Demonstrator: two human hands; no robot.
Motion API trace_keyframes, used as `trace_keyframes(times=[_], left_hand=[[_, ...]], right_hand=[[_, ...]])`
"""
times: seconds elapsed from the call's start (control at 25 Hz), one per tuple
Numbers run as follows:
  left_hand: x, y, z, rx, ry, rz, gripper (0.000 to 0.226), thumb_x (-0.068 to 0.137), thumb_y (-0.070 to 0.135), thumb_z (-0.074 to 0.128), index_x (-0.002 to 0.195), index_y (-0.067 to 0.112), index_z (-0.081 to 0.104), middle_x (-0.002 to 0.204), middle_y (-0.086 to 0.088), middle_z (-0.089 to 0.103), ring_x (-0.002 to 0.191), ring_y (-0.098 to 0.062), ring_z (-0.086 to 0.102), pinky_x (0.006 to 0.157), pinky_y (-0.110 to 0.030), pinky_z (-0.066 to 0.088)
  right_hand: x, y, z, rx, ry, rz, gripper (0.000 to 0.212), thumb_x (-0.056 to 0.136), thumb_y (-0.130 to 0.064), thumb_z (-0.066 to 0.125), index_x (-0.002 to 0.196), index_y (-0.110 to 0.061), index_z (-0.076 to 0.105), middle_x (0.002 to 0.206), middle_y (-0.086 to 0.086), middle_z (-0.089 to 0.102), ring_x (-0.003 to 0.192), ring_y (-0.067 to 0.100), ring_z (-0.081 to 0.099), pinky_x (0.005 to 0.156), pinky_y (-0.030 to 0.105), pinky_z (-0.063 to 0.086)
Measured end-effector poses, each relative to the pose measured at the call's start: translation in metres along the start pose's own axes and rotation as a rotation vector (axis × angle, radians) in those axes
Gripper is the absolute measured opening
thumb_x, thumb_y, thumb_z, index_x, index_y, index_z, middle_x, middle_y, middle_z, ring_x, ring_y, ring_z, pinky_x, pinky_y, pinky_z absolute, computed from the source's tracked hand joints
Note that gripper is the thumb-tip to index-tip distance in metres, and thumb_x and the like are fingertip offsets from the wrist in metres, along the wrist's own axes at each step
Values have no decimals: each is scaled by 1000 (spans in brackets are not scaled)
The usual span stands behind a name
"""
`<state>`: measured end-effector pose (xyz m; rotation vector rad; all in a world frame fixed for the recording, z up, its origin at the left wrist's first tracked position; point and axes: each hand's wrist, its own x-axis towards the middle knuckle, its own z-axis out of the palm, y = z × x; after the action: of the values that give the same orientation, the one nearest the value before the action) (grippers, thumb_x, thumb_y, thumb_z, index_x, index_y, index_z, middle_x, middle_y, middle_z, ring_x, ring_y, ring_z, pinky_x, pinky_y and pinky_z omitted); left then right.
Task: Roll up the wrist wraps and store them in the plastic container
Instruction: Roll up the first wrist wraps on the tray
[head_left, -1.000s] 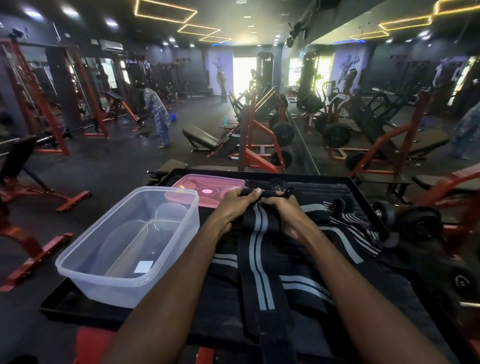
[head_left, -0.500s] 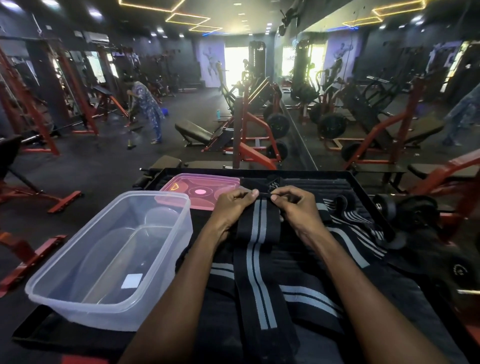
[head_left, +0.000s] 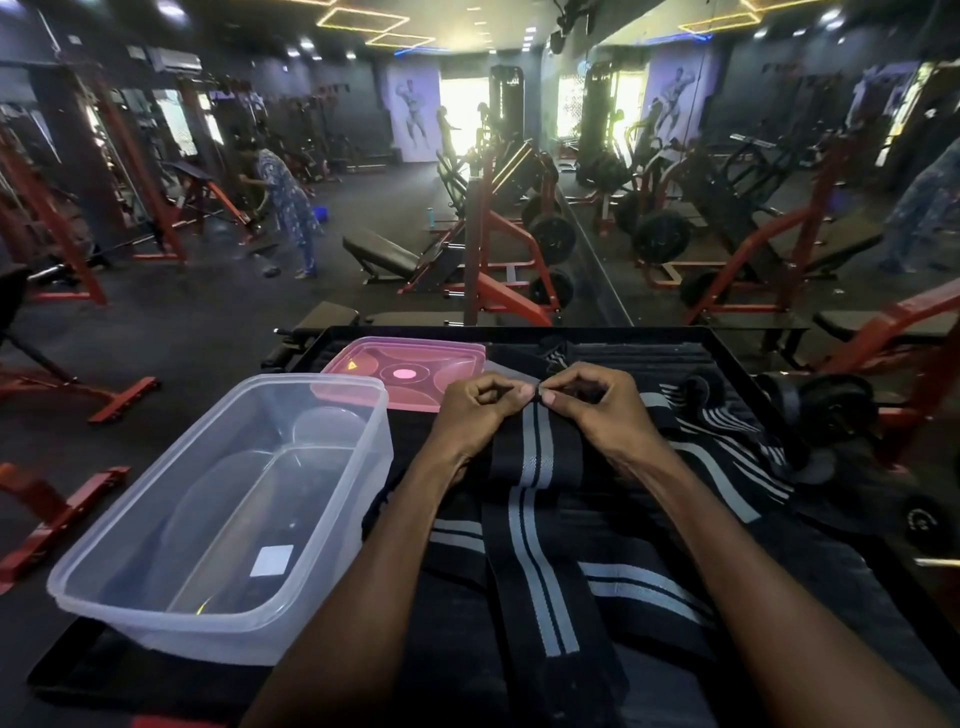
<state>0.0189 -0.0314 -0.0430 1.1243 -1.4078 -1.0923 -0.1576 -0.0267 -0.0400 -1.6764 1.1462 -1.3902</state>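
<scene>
Between your two hands, the far end of the wrist wrap (head_left: 537, 499) is pinched by your left hand (head_left: 480, 410) and right hand (head_left: 592, 410), both equally near; its length runs straight back toward you, with the plastic container (head_left: 223, 519) open at your left.

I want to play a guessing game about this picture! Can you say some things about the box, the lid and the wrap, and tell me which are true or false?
1. The box has wraps in it. False: no wraps are inside yet.
2. Both hands, left hand and right hand, pinch the far end of one wrap. True.
3. The lid is pink. True.
4. The lid is on the box. False: it lies behind the box.
5. The wrap has pale stripes. True.
</scene>
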Motion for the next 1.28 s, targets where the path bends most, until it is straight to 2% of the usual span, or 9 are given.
trace_keyframes(times=[0.2,0.32,0.4,0.48,0.56,0.72,0.92,1.12,1.28], left_hand=[[0,0,0,-29,24,-3,11,85,9,75,94,15,76,92,5,77,90,-3,70,82,-16,52],[-2,2,1,-76,11,-7,14,85,5,74,98,9,75,94,1,77,91,-6,71,84,-18,55],[-4,2,0,-162,-20,-59,14,86,9,73,99,8,76,98,-5,77,97,-14,71,90,-27,55],[-4,3,-1,-148,-40,-95,13,88,17,73,99,12,77,99,-6,77,98,-18,72,90,-32,55],[-5,5,0,-73,-13,-59,8,88,18,72,94,19,77,92,3,77,93,-10,71,85,-26,53],[-9,11,7,-32,34,55,16,88,6,70,88,22,76,81,13,76,83,0,69,76,-13,50],[-9,9,9,-95,68,37,4,87,20,74,87,19,78,86,5,77,84,-6,70,81,-24,52],[-10,13,7,-41,66,133,18,86,2,71,85,19,76,82,8,76,82,-3,70,77,-17,51],[-9,12,7,-104,11,45,10,89,13,71,97,11,76,97,-4,77,94,-14,72,85,-25,55]], right_hand=[[0,3,-3,57,-31,96,3,86,-14,78,87,-12,79,90,11,75,88,23,70,87,34,54],[-1,-2,-2,39,-18,70,3,85,-7,77,87,-9,78,85,4,75,80,9,68,79,22,53],[-2,-7,-2,69,-14,48,8,82,-1,78,89,-6,78,84,1,74,78,2,66,76,13,52],[-2,-9,-3,74,-27,28,13,80,2,79,91,-4,78,88,2,75,79,-1,67,77,12,52],[-2,-8,-6,86,-47,32,13,80,-1,79,92,-6,78,90,2,77,84,2,70,81,15,53],[-2,-8,-7,85,-50,75,4,86,-13,77,89,-15,79,90,-1,78,91,9,72,84,21,54],[0,-6,-6,38,-8,5,16,78,-3,81,92,-12,79,94,2,76,94,11,69,86,18,51],[-2,-9,-7,131,-58,92,6,87,-12,76,90,-15,80,89,-2,78,86,6,72,75,19,54],[0,-7,-5,14,4,9,13,82,-6,79,90,-15,80,91,-4,78,90,7,72,89,25,55]])
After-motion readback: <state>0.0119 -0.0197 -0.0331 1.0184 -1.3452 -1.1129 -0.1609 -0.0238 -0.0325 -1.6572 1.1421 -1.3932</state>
